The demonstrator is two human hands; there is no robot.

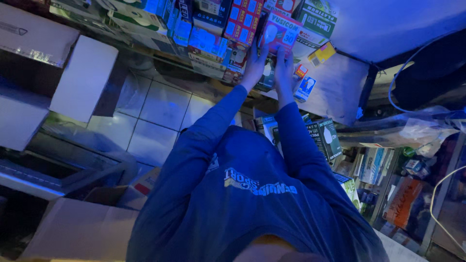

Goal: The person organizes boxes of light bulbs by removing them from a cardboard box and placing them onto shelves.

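Observation:
Both my arms, in blue sleeves, reach out to a packed row of small cartons. My left hand (255, 64) and my right hand (283, 65) grip the lower edge of a pink-red light bulb box (280, 30) with a bulb pictured on it. The box is tilted and sits among the other cartons in the row. A red box with a grid pattern (241, 20) is right beside my left hand. Small loose bulb cartons (306, 87) lie just past my right hand on a pale board (340, 90).
More bulb cartons (327, 138) stand by my right elbow, with stacked goods (403, 201) further right. White boxes (82, 77) and an open cardboard carton (82, 228) sit left over a tiled floor (155, 116). Cables (403, 73) hang at right.

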